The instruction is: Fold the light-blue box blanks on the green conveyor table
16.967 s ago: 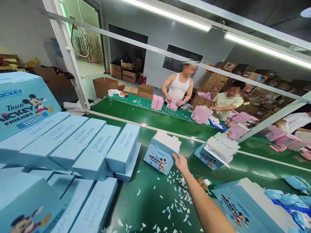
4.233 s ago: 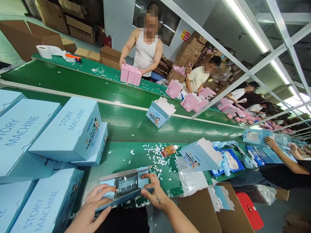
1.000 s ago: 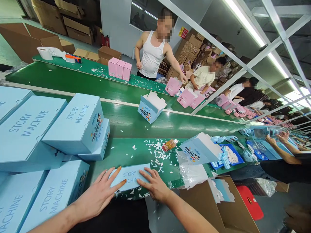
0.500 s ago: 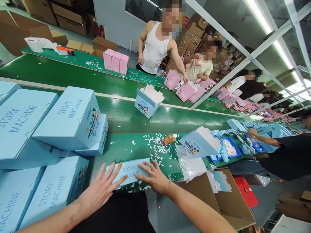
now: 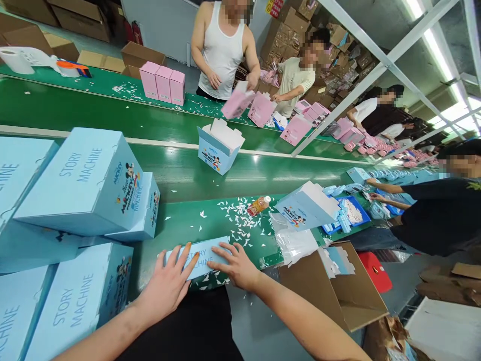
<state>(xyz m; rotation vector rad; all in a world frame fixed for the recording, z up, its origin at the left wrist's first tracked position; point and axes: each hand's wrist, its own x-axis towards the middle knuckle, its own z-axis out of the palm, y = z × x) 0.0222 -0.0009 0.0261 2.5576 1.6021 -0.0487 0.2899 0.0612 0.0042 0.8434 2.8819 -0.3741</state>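
A light blue carton (image 5: 206, 252) marked STORY MACHINE lies at the near edge of the green work surface, its lettered face up. Across its left end my left hand (image 5: 169, 281) rests with fingers spread, the tips orange-stained and touching the printed face. My right hand (image 5: 237, 266) lies on the right end, fingers stretched out over the lettering. Neither hand is wrapped round the carton; the thumbs' contact with its near side is hard to make out.
Closed blue cartons (image 5: 80, 178) are stacked at left. Ahead stands an open blue carton (image 5: 216, 153); another blue carton (image 5: 300, 208) is near a drink bottle (image 5: 258, 206) and paper scraps. A brown box (image 5: 341, 301) sits at right. Co-workers handle pink cartons (image 5: 261, 110) across the belt.
My hands stay on the carton with little movement, while the view shifts slightly. Across the belt, a co-worker in a white tank top now lifts a pink carton.
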